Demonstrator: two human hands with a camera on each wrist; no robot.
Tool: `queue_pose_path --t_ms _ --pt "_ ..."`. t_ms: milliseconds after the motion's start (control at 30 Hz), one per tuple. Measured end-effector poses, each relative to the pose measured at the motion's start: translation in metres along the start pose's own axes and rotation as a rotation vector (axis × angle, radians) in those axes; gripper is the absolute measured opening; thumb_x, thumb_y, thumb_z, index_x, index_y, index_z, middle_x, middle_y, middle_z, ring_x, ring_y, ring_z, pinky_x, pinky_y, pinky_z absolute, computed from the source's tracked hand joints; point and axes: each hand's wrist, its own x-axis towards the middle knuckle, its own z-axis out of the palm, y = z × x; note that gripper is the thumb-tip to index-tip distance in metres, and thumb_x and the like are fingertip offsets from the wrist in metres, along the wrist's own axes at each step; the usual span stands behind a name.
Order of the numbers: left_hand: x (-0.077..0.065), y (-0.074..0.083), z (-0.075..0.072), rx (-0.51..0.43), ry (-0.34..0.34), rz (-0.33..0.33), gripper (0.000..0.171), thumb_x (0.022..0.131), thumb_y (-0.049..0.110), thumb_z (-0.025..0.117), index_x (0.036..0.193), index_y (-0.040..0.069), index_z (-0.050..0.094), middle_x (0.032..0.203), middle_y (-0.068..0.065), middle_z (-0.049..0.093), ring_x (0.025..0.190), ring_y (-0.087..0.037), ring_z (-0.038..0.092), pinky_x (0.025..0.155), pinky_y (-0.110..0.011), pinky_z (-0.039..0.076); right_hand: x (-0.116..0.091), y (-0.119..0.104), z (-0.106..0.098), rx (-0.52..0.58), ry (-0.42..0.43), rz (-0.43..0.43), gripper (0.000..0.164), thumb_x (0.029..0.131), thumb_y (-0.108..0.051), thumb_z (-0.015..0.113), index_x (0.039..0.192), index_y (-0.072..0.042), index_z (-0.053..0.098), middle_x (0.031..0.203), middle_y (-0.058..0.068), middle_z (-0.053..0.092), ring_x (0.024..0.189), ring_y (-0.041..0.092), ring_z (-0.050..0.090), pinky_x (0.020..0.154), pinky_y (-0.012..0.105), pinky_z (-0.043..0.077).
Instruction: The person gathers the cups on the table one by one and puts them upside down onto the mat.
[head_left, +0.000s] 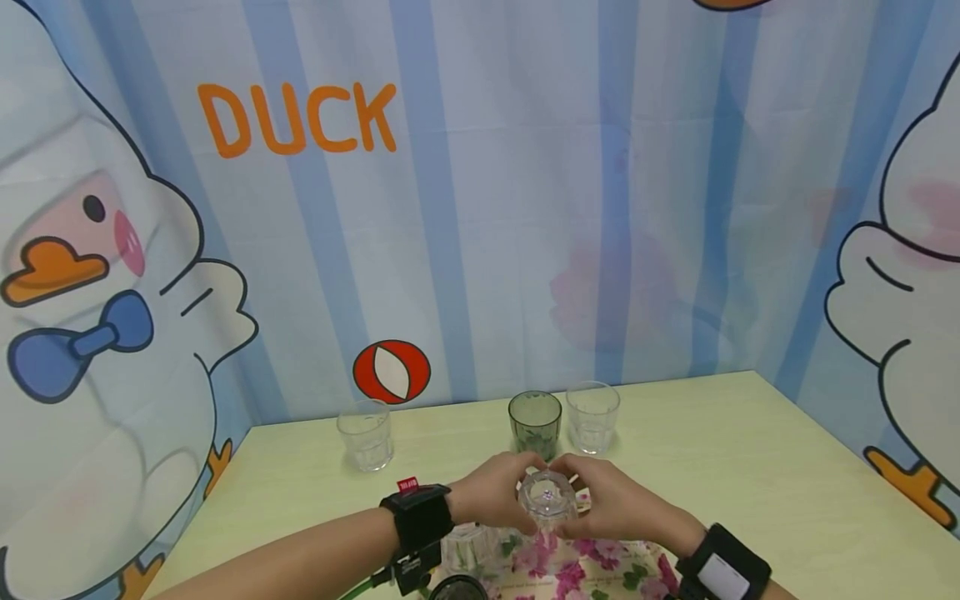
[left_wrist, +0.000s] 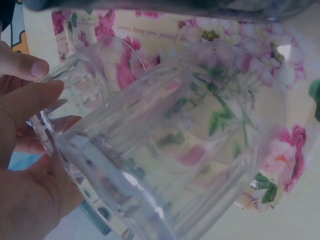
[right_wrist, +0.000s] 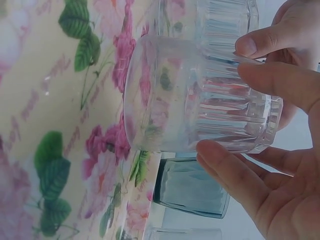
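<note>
Both hands hold one clear fluted drinking glass (head_left: 549, 494), mouth down and base up, over a floral tray (head_left: 628, 567). My left hand (head_left: 493, 493) grips its left side; my right hand (head_left: 617, 500) grips its right side with thumb and fingers. In the right wrist view the rim of the held glass (right_wrist: 170, 100) lies close over the tray's flowers. A second clear glass (head_left: 467, 550) stands mouth down on the tray, partly hidden under my left wrist. That second glass (left_wrist: 170, 140) fills the middle of the left wrist view.
Behind the hands stand a dark green glass (head_left: 536, 423) and a clear glass (head_left: 592, 417) side by side. Another clear glass (head_left: 366, 437) is farther left on the pale yellow table (head_left: 750, 467). A duck-print curtain (head_left: 510, 208) hangs along the table's back edge.
</note>
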Motion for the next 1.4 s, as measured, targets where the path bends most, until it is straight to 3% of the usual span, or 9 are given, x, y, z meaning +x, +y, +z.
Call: queue_pose_path --t_ms 233,467,600,733,933,1133,1400 --pt "0.000 0.000 0.001 -0.006 0.002 -0.003 0.064 0.076 0.011 0.079 0.133 0.015 0.049 0.128 -0.009 0.056 0.094 -0.022 0.062 0.073 -0.027 0.055 -0.002 0.000 0.000 -0.003 -0.008 0.002 0.061 0.082 -0.030 0.075 0.132 -0.008 0.048 0.127 0.010 0.057 0.112 0.029 0.059 0.083 0.027 0.055" --pt "0.000 0.000 -0.002 0.004 -0.018 -0.001 0.067 0.077 0.015 0.079 0.135 0.016 0.046 0.133 -0.008 0.054 0.108 -0.025 0.059 0.076 -0.028 0.055 -0.003 -0.002 -0.004 -0.014 -0.023 -0.009 0.065 0.082 -0.029 0.075 0.136 -0.006 0.045 0.128 0.011 0.056 0.113 0.030 0.059 0.085 0.030 0.056" --pt "-0.001 0.002 -0.005 0.031 -0.008 0.049 0.070 0.079 0.023 0.079 0.139 0.015 0.044 0.138 -0.008 0.052 0.120 -0.026 0.055 0.081 -0.025 0.054 -0.004 -0.003 -0.010 -0.007 -0.022 -0.009 0.071 0.083 -0.031 0.074 0.139 -0.003 0.042 0.128 0.014 0.055 0.113 0.032 0.059 0.086 0.034 0.057" --pt "-0.002 0.006 -0.013 0.036 0.016 0.132 0.071 0.083 0.033 0.074 0.143 0.012 0.040 0.144 -0.009 0.047 0.127 -0.029 0.052 0.089 -0.024 0.052 -0.005 -0.003 -0.016 0.018 0.000 -0.013 0.072 0.085 -0.035 0.072 0.141 -0.002 0.040 0.129 0.020 0.054 0.114 0.036 0.059 0.081 0.030 0.059" --pt "0.002 0.011 -0.024 0.079 0.093 0.195 0.069 0.086 0.040 0.069 0.142 0.012 0.041 0.139 -0.010 0.051 0.124 -0.027 0.054 0.096 -0.026 0.049 -0.005 0.000 -0.024 0.011 0.083 -0.026 0.065 0.088 -0.031 0.069 0.138 0.001 0.042 0.126 0.023 0.055 0.112 0.040 0.060 0.076 0.024 0.059" --pt "0.017 0.009 -0.032 0.146 0.160 0.216 0.069 0.085 0.039 0.070 0.142 0.013 0.042 0.139 -0.011 0.052 0.124 -0.028 0.055 0.098 -0.029 0.050 -0.002 0.009 -0.030 -0.081 0.216 -0.025 0.055 0.088 -0.028 0.070 0.132 -0.003 0.049 0.119 0.018 0.061 0.105 0.034 0.064 0.073 0.020 0.058" --pt "0.037 0.007 -0.046 0.160 0.210 0.247 0.064 0.087 0.032 0.070 0.141 0.013 0.041 0.139 -0.012 0.050 0.126 -0.029 0.054 0.102 -0.033 0.047 0.001 0.030 -0.038 -0.107 0.400 0.018 0.045 0.088 -0.018 0.068 0.128 -0.003 0.052 0.118 0.017 0.060 0.106 0.035 0.063 0.077 0.029 0.060"
